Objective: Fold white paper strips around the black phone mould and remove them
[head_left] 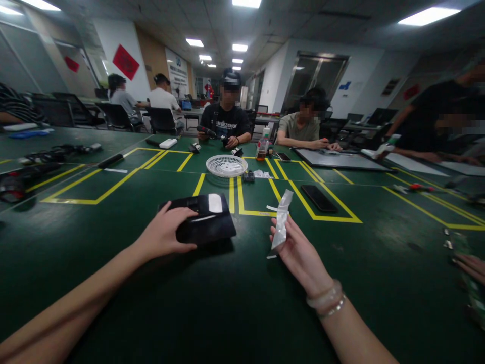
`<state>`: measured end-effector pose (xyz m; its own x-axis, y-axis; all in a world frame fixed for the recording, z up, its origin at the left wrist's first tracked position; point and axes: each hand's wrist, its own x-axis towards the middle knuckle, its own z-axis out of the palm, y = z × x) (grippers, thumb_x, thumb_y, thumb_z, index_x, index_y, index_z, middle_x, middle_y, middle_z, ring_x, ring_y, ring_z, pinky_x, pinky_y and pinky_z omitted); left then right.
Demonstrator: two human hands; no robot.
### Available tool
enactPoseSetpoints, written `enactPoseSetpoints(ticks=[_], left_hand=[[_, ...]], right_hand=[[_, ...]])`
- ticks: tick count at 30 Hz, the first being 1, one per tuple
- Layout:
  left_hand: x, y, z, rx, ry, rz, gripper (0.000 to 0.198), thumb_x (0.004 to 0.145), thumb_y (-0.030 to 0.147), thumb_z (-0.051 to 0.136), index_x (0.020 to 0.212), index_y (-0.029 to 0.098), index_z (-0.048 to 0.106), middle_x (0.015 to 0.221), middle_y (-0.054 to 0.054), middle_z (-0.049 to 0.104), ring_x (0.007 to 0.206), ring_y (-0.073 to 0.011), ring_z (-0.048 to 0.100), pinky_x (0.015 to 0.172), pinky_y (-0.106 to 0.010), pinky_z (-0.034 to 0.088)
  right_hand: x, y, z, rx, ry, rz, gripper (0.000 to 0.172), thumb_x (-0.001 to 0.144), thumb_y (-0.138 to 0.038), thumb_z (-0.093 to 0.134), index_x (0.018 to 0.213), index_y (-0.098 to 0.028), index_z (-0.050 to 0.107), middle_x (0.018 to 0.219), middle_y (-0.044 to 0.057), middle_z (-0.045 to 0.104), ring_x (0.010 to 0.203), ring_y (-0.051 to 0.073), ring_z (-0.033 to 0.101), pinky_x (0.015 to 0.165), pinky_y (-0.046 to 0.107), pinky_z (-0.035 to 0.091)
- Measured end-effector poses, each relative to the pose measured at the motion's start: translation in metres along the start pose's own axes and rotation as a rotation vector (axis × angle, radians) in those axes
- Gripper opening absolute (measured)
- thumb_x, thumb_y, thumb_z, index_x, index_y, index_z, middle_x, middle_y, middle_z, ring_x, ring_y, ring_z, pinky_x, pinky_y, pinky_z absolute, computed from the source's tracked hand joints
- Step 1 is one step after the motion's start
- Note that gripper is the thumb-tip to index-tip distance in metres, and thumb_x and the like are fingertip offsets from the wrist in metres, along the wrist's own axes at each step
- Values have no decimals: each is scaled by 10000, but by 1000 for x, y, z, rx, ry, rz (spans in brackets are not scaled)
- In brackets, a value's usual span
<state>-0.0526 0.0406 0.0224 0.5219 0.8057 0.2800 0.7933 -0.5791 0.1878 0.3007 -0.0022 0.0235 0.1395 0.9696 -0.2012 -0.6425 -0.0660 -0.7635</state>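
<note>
My left hand grips the near left edge of a flat black device lying on the green table; a white label sits on the device's top. My right hand, palm up with a bracelet at the wrist, pinches a small clear plastic wrapper that stands upright above the table. A small white strip lies on the table just behind the wrapper.
A white round fan grille lies farther back in the middle, and a dark phone lies to the right inside yellow tape lines. Several people sit at the far side. Another person's fingers rest at the right edge. Tools lie at left.
</note>
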Motion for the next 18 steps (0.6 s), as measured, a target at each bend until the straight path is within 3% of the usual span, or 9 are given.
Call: enactPoseSetpoints(ticks=[2,5,12,18], left_hand=[[1,25,8,-75,-69,101,745,728,541,792,1350,228,527,1364,-92,553,1286,-343,482,1187,-601,108],[-1,45,17,-146,-126,178,778,720,521,825,1374,237,513,1365,-86,553,1294,-331,479,1195,-591,107],[-4,48,27,-159,-162,234,775,759,538,808,1404,242,498,1436,-103,491,1336,-332,441,1185,-615,130],[-5,50,27,-33,-104,344,811,752,537,825,1417,217,489,1494,-118,417,1370,-327,398,1182,-563,233]], right_hand=[[0,0,-1,-12,-5,-11,322,900,-161,623,1206,-261,609,1009,17,759,731,125,723,683,264,633],[1,1,-2,-33,-23,-17,347,878,-185,664,1212,-270,619,1052,15,753,759,119,720,702,249,629],[-2,2,-1,-127,-79,-58,395,808,-258,755,1192,-298,672,1169,6,727,876,124,704,730,221,603],[-7,6,-1,-461,-151,-273,356,848,-371,719,1199,-329,688,1275,18,680,1070,189,652,967,382,525]])
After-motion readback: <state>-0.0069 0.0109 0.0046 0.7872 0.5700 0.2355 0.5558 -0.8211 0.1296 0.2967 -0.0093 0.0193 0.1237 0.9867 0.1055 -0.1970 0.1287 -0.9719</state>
